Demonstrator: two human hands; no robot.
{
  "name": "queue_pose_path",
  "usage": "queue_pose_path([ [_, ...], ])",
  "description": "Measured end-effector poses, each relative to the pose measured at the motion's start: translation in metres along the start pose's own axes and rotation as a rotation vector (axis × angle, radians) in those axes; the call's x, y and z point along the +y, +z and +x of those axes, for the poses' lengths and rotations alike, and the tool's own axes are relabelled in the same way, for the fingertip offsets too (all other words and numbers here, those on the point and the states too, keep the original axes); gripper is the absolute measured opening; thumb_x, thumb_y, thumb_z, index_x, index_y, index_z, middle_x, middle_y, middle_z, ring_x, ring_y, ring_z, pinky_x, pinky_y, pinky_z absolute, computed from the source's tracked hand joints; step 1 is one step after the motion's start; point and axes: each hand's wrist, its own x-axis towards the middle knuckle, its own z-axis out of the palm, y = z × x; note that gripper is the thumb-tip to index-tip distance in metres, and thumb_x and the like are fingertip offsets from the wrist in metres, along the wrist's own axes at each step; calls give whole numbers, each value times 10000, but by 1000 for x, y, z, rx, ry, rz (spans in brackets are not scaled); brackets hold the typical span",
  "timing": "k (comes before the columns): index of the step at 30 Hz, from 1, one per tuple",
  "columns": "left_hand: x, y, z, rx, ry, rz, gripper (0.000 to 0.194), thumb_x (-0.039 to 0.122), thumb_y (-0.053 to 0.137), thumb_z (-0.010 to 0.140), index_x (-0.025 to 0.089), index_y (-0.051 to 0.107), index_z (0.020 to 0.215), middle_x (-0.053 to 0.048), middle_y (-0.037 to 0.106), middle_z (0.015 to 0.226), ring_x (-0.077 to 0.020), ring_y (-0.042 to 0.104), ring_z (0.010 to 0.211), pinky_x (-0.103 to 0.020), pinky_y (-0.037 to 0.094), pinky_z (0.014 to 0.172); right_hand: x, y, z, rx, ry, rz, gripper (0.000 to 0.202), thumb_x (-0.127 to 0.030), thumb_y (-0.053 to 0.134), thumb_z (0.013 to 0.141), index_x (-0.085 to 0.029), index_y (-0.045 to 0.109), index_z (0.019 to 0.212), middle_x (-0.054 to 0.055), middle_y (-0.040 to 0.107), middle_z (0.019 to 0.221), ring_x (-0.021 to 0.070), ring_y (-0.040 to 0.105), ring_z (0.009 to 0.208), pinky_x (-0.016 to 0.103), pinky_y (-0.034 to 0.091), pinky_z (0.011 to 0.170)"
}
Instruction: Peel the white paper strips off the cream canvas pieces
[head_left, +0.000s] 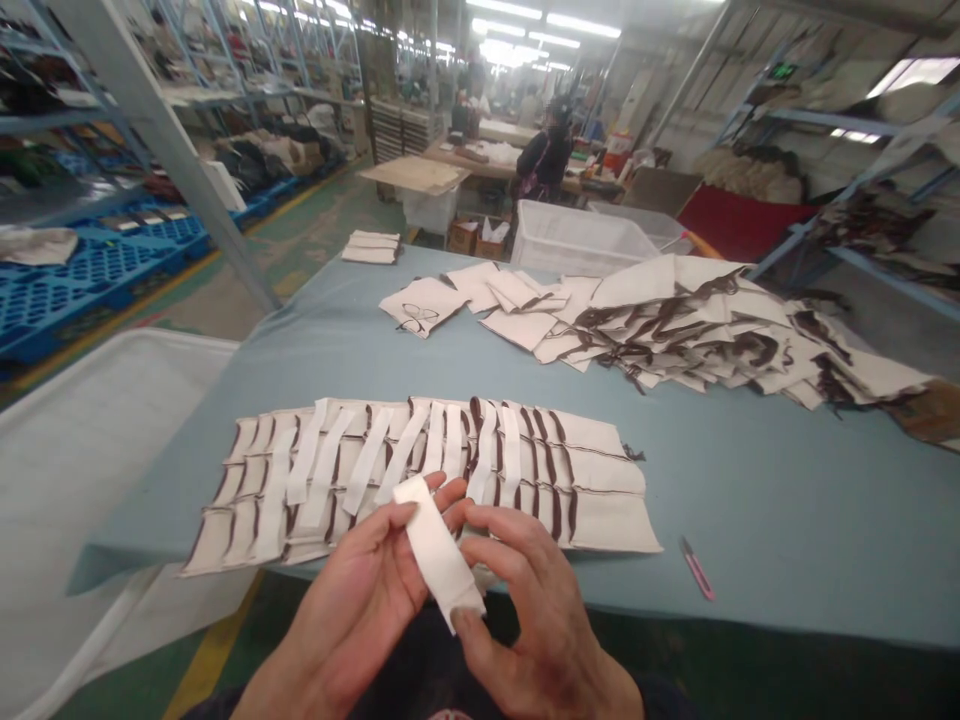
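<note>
A white fabric strip [433, 545] runs between my two hands, in front of the table's near edge. My left hand [367, 575] grips its upper end, the thumb pressed on top and the fingers beneath. At the lower end, my right hand [525, 600] pinches the strip with the thumb; its other fingers are curled beside it. Just beyond lies an overlapping row of cream fabric panels [607, 490] with dark brown edging. Several similar white strips [367, 460] lie across that row. What is under the held strip is hidden.
Pink thread snips [699, 570] lie near the table's [765, 520] front edge at right. A heap of cream pieces [675, 320] spreads across the back right, with eyeglasses [416, 318] on one. A white bin [90, 400] stands at left. A person [547, 155] is farther back.
</note>
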Motion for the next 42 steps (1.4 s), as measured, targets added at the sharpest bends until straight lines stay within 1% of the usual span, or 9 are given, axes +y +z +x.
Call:
queue_pose_path([
  [9,3,-19,-10,-32,18,-3,406,8,389,1029,8,557,1398,-220,796,1137,-229,828,844,-328,707,743,-3,27,-15,39,-32,-92,537,-67,602,854,-232,527,1359,161,639,1358,308,605,1303,529,522,1087],
  [15,-6,-25,-8,-61,23,64,352,33,406,1035,22,609,1321,-184,810,1064,-198,804,859,-282,663,761,-5,33,-18,84,-67,-110,298,-49,603,898,-247,643,1117,123,679,1274,276,636,1226,505,518,1084],
  [20,-19,-42,0,-133,91,227,347,141,581,962,83,674,1291,-149,811,1136,-200,757,905,-276,598,777,-7,32,-19,141,73,85,186,-60,612,966,-243,641,977,69,735,1126,229,675,1152,424,537,1031],
  [23,-22,-54,6,-164,133,351,445,271,757,852,116,711,1267,-120,813,1125,-229,739,947,-288,563,821,-8,28,-18,167,182,199,190,-68,577,977,-237,653,939,45,768,1063,199,717,1056,357,556,954],
  [26,-23,-62,8,-229,88,463,553,394,860,785,139,734,1260,-107,811,1099,-248,741,942,-303,549,865,-6,20,-18,145,305,208,194,-127,556,995,-229,671,877,21,784,948,183,735,926,308,553,854],
  [30,-24,-63,5,-409,-12,544,508,552,819,860,150,789,1169,-122,790,1120,-230,716,853,-314,563,830,0,5,-16,58,485,171,182,-229,564,993,-213,664,842,-1,750,749,168,710,698,268,521,690],
  [33,-25,-63,2,-506,-15,590,512,610,795,876,147,807,1093,-127,777,1056,-229,681,840,-321,567,819,4,-4,-10,8,529,136,222,-267,557,983,-213,640,784,-26,687,633,145,643,575,248,471,603],
  [38,-26,-66,5,-475,32,792,459,558,778,914,128,798,1075,-82,757,833,-194,649,776,-261,502,754,12,-13,4,20,461,42,240,-285,526,977,-208,614,767,-22,654,647,135,602,580,239,437,584],
  [42,-36,-67,7,-454,48,845,559,647,799,864,146,787,1111,-94,798,920,-171,647,708,-268,479,721,34,-26,19,39,524,25,279,-356,503,989,-221,569,754,-23,631,636,141,605,580,235,459,594],
])
